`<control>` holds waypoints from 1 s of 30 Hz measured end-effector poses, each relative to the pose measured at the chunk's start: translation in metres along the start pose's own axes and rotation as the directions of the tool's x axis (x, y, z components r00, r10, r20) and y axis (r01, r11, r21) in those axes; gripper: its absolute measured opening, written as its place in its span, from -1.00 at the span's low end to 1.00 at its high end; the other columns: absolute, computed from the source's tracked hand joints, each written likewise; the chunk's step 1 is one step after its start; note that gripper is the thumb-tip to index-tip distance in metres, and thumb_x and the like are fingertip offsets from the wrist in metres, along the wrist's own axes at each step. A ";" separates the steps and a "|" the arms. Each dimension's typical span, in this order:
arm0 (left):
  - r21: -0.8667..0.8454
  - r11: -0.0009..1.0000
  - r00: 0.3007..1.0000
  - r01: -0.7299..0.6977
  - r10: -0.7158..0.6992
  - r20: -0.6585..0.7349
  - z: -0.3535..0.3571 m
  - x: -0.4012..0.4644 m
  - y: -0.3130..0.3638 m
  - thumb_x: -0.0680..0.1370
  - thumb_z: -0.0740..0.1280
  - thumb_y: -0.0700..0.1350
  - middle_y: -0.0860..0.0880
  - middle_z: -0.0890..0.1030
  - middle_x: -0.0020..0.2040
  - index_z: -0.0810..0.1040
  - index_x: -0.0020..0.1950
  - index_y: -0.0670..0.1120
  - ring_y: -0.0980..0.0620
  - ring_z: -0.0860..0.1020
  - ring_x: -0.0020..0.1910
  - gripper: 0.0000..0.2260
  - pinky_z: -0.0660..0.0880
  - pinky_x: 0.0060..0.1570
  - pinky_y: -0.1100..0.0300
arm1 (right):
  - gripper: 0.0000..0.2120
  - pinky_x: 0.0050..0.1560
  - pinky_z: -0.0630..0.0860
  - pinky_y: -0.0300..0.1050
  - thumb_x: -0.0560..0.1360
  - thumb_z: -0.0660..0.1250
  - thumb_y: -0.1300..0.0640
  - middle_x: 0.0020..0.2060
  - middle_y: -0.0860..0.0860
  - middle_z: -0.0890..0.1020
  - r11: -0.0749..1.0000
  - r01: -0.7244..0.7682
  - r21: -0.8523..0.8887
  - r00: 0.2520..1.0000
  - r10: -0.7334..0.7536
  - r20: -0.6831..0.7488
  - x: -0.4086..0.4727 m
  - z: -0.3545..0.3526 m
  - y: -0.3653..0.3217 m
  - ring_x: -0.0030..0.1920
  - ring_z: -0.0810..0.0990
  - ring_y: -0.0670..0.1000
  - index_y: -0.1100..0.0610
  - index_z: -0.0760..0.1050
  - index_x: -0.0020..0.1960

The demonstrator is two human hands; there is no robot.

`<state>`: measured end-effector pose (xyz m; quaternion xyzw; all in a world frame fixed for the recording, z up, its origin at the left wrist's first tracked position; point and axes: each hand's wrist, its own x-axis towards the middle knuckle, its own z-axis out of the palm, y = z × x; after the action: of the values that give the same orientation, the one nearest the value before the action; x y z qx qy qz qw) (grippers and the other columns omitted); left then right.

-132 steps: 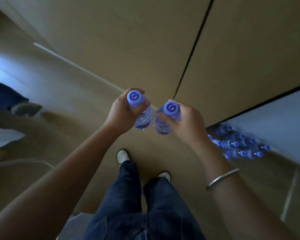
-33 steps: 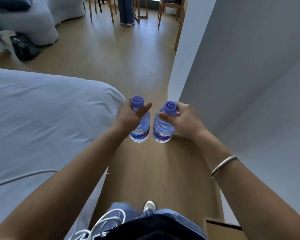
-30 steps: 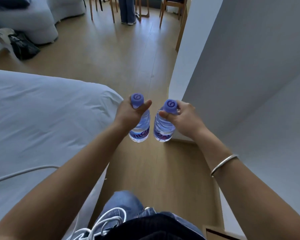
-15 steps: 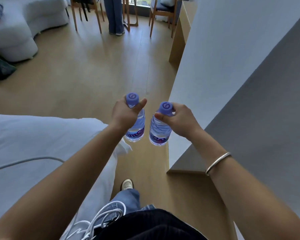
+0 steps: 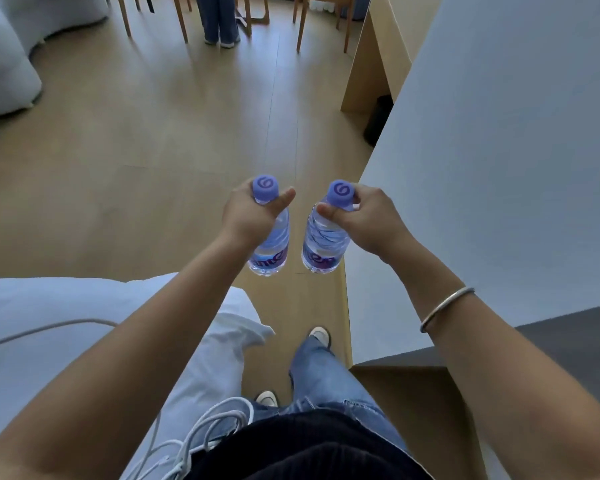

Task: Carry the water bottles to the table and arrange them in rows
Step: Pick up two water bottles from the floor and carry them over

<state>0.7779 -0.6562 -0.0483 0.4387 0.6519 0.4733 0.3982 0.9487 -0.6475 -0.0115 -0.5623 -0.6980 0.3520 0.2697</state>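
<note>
My left hand (image 5: 248, 220) grasps one water bottle (image 5: 271, 249) by its neck, thumb lying across just under the purple cap (image 5: 265, 187), the body hanging below my palm. My right hand (image 5: 368, 223) pinches a second bottle (image 5: 323, 244) at the neck, fingers curled round beneath its cap (image 5: 341, 192). Both bottles hang upright, side by side, close but apart, above the wooden floor (image 5: 153, 168) between a white bed (image 5: 66, 323) and a white wall (image 5: 499, 133).

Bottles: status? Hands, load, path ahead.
Left hand grips one bottle at the neck, right hand the other bottle. Both upright, apart, over wood floor. Bed left, wall right; a person's legs ahead.
</note>
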 end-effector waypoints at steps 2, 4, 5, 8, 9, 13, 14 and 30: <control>-0.007 1.000 1.000 0.017 -0.017 0.015 0.002 0.026 -0.002 0.43 0.46 0.00 -0.07 0.51 -0.26 0.52 -0.14 -0.14 -0.01 0.43 -0.26 -0.76 0.42 -0.14 0.13 | -0.74 0.01 0.53 0.00 0.44 0.40 0.00 -0.14 0.08 0.64 1.000 -0.020 0.009 1.000 0.020 0.018 0.026 0.004 0.005 -0.09 0.60 0.09 0.17 0.58 0.00; -0.019 1.000 0.999 0.024 -0.024 0.025 0.007 0.056 -0.002 0.42 0.47 -0.01 -0.08 0.50 -0.25 0.52 -0.14 -0.13 -0.01 0.42 -0.25 -0.77 0.42 -0.14 0.12 | -0.77 0.00 0.53 0.02 0.44 0.40 0.01 -0.17 0.08 0.64 0.999 -0.028 0.021 0.999 0.028 0.028 0.055 0.006 0.011 -0.10 0.60 0.09 0.16 0.59 -0.05; -0.021 0.999 0.999 0.024 -0.023 0.032 0.010 0.070 -0.002 0.42 0.47 -0.01 -0.07 0.50 -0.25 0.51 -0.15 -0.12 -0.01 0.42 -0.25 -0.77 0.42 -0.14 0.12 | -0.77 -0.01 0.53 0.03 0.44 0.40 0.01 -0.17 0.09 0.65 0.999 -0.029 0.026 0.999 0.029 0.027 0.068 0.006 0.014 -0.11 0.61 0.10 0.17 0.59 -0.06; -0.034 0.999 0.999 0.013 -0.011 0.044 0.023 0.125 0.003 0.41 0.48 -0.03 -0.07 0.49 -0.27 0.51 -0.15 -0.12 0.01 0.42 -0.27 -0.78 0.43 -0.16 0.12 | -0.73 0.01 0.56 0.07 0.44 0.40 0.00 -0.15 0.13 0.66 0.999 -0.031 0.036 0.999 0.030 0.017 0.119 0.001 0.024 -0.09 0.62 0.12 0.21 0.59 -0.04; -0.037 0.999 0.999 0.010 -0.009 0.041 0.030 0.145 0.005 0.41 0.49 -0.03 -0.07 0.48 -0.27 0.51 -0.16 -0.12 0.01 0.42 -0.27 -0.78 0.43 -0.16 0.12 | -0.73 0.01 0.56 0.08 0.45 0.40 0.00 -0.14 0.13 0.67 0.999 -0.030 0.039 0.999 0.029 0.015 0.139 -0.003 0.028 -0.08 0.62 0.12 0.21 0.59 -0.03; -0.032 0.999 0.999 0.007 -0.006 0.037 0.057 0.226 0.021 0.40 0.50 -0.02 -0.04 0.49 -0.28 0.49 -0.23 -0.05 0.01 0.43 -0.28 -0.79 0.44 -0.15 0.13 | -0.72 0.03 0.55 0.09 0.44 0.39 -0.01 -0.13 0.12 0.67 0.999 -0.019 0.029 1.000 0.019 -0.005 0.218 -0.022 0.038 -0.07 0.61 0.13 0.20 0.59 -0.02; -0.032 0.999 0.999 0.008 -0.007 0.046 0.065 0.248 0.026 0.39 0.50 -0.02 -0.02 0.50 -0.28 0.48 -0.25 -0.04 0.01 0.43 -0.28 -0.79 0.44 -0.14 0.13 | -0.71 0.03 0.54 0.09 0.44 0.39 -0.02 -0.13 0.12 0.67 0.999 -0.021 0.024 1.000 0.022 -0.015 0.240 -0.027 0.041 -0.07 0.61 0.13 0.21 0.58 -0.01; -0.117 0.993 0.990 0.013 0.003 0.140 0.180 0.491 0.099 0.39 0.50 -0.09 -0.02 0.49 -0.31 0.46 -0.32 0.01 0.00 0.45 -0.26 -0.77 0.45 -0.13 0.15 | -0.65 -0.01 0.55 0.15 0.44 0.36 -0.08 -0.18 0.13 0.64 0.993 -0.113 0.026 0.979 0.116 -0.168 0.468 -0.108 0.094 -0.10 0.60 0.12 0.23 0.56 -0.05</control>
<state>0.8188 -0.1252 -0.0462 0.4451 0.5944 0.4778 0.4694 0.9844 -0.1601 -0.0298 -0.6273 -0.6362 0.3235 0.3117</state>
